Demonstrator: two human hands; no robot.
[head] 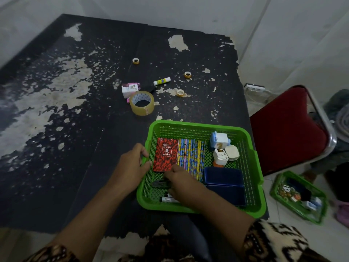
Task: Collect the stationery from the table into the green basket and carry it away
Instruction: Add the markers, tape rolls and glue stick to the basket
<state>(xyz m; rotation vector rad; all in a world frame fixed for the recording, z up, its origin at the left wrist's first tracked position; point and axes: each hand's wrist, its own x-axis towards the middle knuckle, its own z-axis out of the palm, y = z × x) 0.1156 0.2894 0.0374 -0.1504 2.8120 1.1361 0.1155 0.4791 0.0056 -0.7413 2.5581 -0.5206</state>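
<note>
The green basket [251, 154] stands at the table's near right corner. It holds a red notebook [165, 155], patterned pencils [191, 157], white cube-shaped items [220, 140], blue boxes [222, 175] and a marker [167, 199]. My left hand [130, 165] grips the basket's left rim. My right hand [181, 184] is inside the basket, fingers curled on a small black object [159, 183] below the notebook. Farther out on the table lie a big clear tape roll [141, 103], a pink-white item [130, 89], a glue stick [162, 81] and three small tape rolls [135, 61], [187, 74], [180, 92].
The black table [66, 129] has a badly peeled top and stands against white walls. A red chair [289, 129] is close to its right side. On the floor at the right are a second green basket [298, 195] with small things and a white power strip [254, 88].
</note>
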